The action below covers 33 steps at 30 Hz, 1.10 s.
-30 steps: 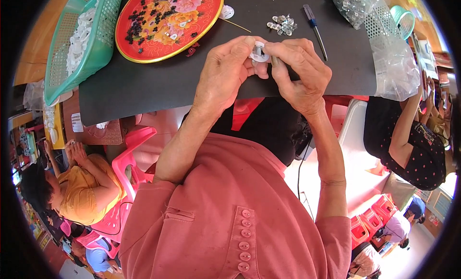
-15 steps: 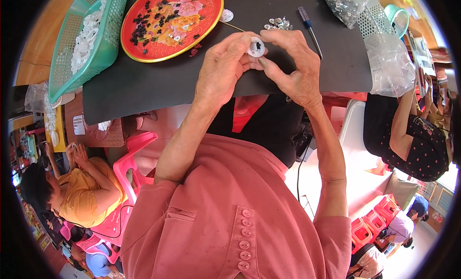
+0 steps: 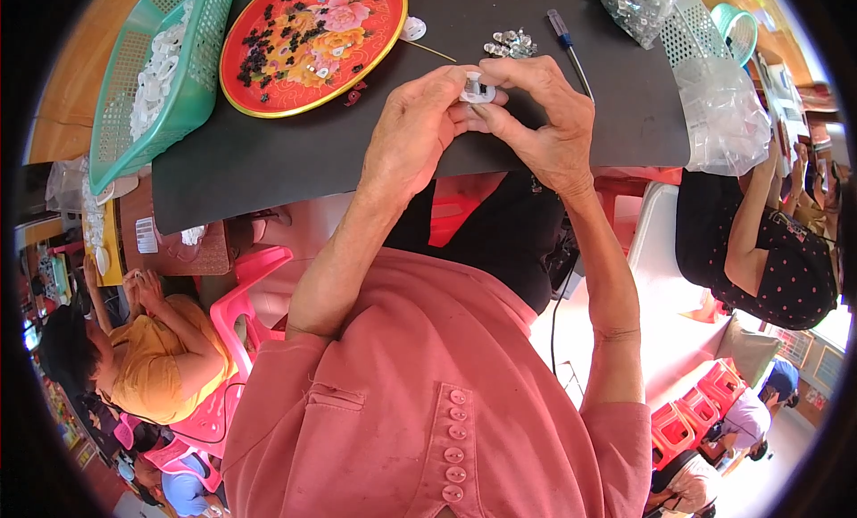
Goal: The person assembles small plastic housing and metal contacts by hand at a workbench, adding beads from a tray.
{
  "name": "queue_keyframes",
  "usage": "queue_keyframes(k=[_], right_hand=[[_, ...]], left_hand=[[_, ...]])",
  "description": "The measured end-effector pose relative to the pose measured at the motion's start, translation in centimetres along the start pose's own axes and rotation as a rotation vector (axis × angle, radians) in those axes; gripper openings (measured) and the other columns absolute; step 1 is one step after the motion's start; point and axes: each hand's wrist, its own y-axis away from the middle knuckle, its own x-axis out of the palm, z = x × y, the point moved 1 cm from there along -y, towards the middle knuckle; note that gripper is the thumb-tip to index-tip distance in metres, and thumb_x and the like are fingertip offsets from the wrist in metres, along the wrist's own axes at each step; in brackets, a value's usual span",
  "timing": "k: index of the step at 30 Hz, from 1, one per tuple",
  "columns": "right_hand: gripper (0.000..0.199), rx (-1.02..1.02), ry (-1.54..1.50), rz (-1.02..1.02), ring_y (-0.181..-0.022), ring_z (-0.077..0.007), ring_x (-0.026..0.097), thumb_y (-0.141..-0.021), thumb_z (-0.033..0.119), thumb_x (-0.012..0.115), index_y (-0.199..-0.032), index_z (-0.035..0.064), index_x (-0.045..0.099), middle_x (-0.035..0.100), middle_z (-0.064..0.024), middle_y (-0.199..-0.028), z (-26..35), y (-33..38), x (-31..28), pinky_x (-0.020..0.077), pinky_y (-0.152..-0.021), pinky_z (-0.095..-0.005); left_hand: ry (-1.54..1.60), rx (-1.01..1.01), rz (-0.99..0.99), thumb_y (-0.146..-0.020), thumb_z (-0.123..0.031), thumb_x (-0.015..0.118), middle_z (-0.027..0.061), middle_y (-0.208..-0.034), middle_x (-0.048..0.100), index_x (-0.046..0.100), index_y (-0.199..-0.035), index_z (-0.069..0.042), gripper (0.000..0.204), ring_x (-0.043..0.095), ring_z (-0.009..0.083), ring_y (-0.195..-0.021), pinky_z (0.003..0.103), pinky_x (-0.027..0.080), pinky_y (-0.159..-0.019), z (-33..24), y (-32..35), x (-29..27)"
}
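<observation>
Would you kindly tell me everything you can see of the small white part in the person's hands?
The white part is small and rounded, apparently plastic, with a rim and a dark patch toward the right of its greyish middle. It is held above the black table, pinched in the left hand; the right hand has thumb and forefinger near its other side, though contact is unclear.

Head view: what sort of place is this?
Likely a small hand-assembly workshop: a red tray scattered with small black pieces, a green basket of white parts, and a screwdriver.
</observation>
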Motion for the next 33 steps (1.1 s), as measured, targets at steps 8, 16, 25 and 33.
queue_keyframes(k=[8, 16, 25, 33], right_hand=[[0.035, -0.043, 0.031, -0.009, -0.082, -0.0167, 0.062, -0.065, -0.004, 0.075, -0.098, 0.0057, 0.067, 0.069, -0.0044, -0.092, -0.4, 0.0, 0.1, 0.0501, -0.076, -0.0275], [0.032, 0.002, -0.039, -0.04, -0.082, -0.0157, 0.062, -0.067, -0.005, 0.074, -0.097, 0.0047, 0.067, 0.069, -0.0043, -0.09, -0.5, 0.0, 0.3, 0.0501, -0.076, -0.0275], [0.029, -0.11, 0.095, -0.036, -0.078, -0.0169, 0.062, -0.065, -0.001, 0.076, -0.092, 0.0092, 0.069, 0.069, -0.0016, -0.084, -0.4, -0.1, 0.3, 0.0444, -0.073, -0.0273], [0.034, 0.034, 0.109, -0.082, -0.087, -0.0218, 0.059, -0.062, 0.006, 0.079, -0.094, 0.0096, 0.068, 0.064, -0.0052, -0.094, -0.1, -0.4, 0.2, 0.0482, -0.072, -0.0316]], left_hand=[[0.053, -0.025, 0.024, -0.097, -0.015, 0.036, 0.016, -0.099, 0.062, 0.053, -0.111, 0.009, 0.032, 0.063, 0.0209, -0.088, 0.035, 0.052, -0.08, -0.1, -0.2, -0.1], [0.019, -0.051, 0.029, -0.099, -0.019, 0.038, 0.0122, -0.097, 0.06, 0.051, -0.115, 0.009, 0.035, 0.063, 0.0188, -0.084, 0.032, 0.054, -0.075, -0.2, -0.4, -0.4], [-0.009, -0.042, 0.068, -0.099, -0.02, 0.041, 0.0132, -0.103, 0.059, 0.05, -0.117, 0.007, 0.034, 0.062, 0.0209, -0.091, 0.035, 0.051, -0.083, -0.3, -0.3, -0.7], [-0.224, 0.085, 0.0, -0.099, -0.022, 0.042, 0.0125, -0.103, 0.06, 0.052, -0.118, 0.007, 0.036, 0.061, 0.0182, -0.093, 0.032, 0.05, -0.082, -0.6, -0.1, -0.9]])
